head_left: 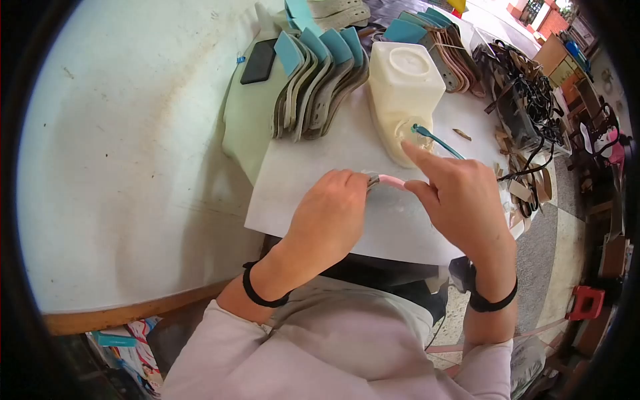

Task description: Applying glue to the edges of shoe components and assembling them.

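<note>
A narrow, curved strip [392, 181], pink toward the right and grey at its left end, spans my two hands above the white tabletop. My left hand [333, 203] is closed around the grey end, its fingers hiding most of it. At the pink end, my right hand [460, 197] has its thumb against the strip; the index finger points out toward the jug, and the other fingers are hidden beneath. Just beyond stands a cream plastic jug [407, 77] with a cut opening holding pale, glue-like stuff. A teal-handled brush [437, 139] rests in that opening, partly behind my right hand.
Stacked curved grey straps with teal ends [320, 80] stand left of the jug; another bundle [450, 57] lies behind it. A black phone [259, 61] is at the far left. Dark straps fill a crate [520, 93] at right, near scraps. A red stool [585, 303] stands on the floor.
</note>
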Available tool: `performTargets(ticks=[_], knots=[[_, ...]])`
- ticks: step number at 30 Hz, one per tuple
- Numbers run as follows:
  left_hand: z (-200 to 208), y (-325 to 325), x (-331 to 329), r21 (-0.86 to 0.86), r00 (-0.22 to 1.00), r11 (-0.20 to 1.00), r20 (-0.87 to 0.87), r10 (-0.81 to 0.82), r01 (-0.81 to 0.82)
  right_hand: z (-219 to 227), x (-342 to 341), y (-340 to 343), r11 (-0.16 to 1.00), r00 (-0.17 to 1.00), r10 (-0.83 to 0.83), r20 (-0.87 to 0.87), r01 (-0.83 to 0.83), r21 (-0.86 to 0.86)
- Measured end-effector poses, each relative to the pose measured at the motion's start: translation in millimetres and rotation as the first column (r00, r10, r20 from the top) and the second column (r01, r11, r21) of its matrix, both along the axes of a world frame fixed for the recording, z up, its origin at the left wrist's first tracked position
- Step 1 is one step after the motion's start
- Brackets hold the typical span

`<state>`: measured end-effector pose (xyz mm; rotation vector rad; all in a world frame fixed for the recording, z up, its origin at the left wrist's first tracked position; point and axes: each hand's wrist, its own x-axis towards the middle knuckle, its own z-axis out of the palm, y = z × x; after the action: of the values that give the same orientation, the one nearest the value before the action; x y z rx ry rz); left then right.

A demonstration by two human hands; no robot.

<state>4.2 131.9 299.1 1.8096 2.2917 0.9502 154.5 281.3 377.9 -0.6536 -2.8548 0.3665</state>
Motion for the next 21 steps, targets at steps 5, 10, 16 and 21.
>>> performTargets(ticks=[5,10,16,21], knots=[[-1.8,2.5,0.1,-0.024,1.000,1.000,0.003,-0.002,0.003,-45.0,-1.3,-5.4,0.997,0.948,0.074,-0.309,-0.075,0.010],[2.3,3.8,0.8,-0.027,1.000,1.000,-0.020,0.005,-0.006,-52.2,-10.8,-14.9,0.995,0.951,0.093,-0.296,-0.076,0.069],[8.6,6.1,-0.2,-0.041,1.000,0.999,-0.019,0.002,-0.002,-61.1,-13.2,-16.5,0.999,0.959,0.036,-0.280,-0.030,0.025],[16.1,11.5,0.3,0.040,0.998,0.999,0.043,-0.038,0.036,-51.5,19.1,-9.8,0.992,0.902,-0.123,-0.415,0.101,-0.074]])
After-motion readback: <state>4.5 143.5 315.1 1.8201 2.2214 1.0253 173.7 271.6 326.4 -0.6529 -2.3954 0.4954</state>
